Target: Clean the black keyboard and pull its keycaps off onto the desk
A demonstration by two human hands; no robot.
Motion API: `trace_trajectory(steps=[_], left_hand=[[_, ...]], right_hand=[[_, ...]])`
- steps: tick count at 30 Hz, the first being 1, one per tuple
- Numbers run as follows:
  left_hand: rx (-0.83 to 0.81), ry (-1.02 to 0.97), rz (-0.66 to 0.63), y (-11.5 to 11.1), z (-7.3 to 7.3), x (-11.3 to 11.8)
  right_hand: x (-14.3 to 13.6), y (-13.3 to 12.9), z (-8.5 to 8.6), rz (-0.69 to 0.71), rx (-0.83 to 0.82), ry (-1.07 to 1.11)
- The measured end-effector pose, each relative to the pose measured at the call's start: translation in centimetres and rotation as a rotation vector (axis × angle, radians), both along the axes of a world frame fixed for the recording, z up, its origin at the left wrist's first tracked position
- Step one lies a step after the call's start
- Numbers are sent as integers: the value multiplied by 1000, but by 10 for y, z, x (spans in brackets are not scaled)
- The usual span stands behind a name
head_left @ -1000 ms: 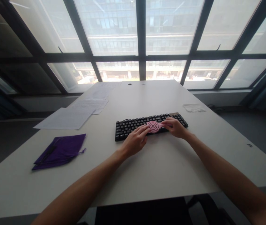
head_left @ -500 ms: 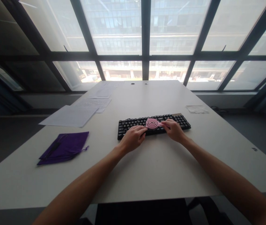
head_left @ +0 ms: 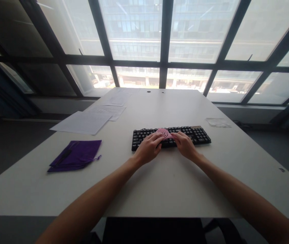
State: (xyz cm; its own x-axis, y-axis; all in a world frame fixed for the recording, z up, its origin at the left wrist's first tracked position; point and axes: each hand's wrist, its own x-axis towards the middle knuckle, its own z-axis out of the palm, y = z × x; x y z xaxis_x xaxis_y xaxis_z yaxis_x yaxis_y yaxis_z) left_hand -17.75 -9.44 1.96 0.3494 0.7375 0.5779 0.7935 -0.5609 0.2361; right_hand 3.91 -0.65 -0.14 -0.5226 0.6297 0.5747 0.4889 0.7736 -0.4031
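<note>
A black keyboard (head_left: 200,135) lies on the white table in front of me. Above its middle keys is a pink round brush (head_left: 162,132) with a spiral pattern of rings and a narrow right end. My left hand (head_left: 149,146) grips the brush's near left side, its fingertips covering part of the rings. That narrow right end is pinched between thumb and fingers of my right hand (head_left: 185,145). The brush's underside is hidden, so I cannot tell how firmly it touches the keys.
To the left lies a flat purple drawstring pouch (head_left: 77,156). Beyond it, several paper sheets (head_left: 83,122) overlap along the table's left edge. A thin pale packet (head_left: 218,122) rests at the right. Large windows stand behind the table (head_left: 170,108).
The brush has shifted a little left along the keyboard, with both hands. My left fingers have come further over its top. The whole view has swung slightly.
</note>
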Motion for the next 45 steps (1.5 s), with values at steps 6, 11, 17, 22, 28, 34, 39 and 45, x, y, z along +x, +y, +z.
trace_trajectory(steps=[6,11,17,22,28,34,39,45], left_hand=[[-21,32,63,4,-9,-2],[-22,32,44,4,-9,1],[-47,33,55,4,-8,0],[-45,22,53,6,-8,-4],[-41,25,32,1,-1,-4],[-43,18,-10,-2,5,-3],[-60,19,-23,-4,7,-3],[-93,20,-60,-3,7,-5]], right_hand=[[0,9,-2,-194,13,-6],[-1,4,1,-82,36,-86],[5,11,2,-219,35,-50],[10,7,2,-79,-1,-22],[9,2,3,-117,44,-37],[12,1,2,-8,-4,-15],[13,2,2,21,-8,-44],[28,12,1,-73,-2,50]])
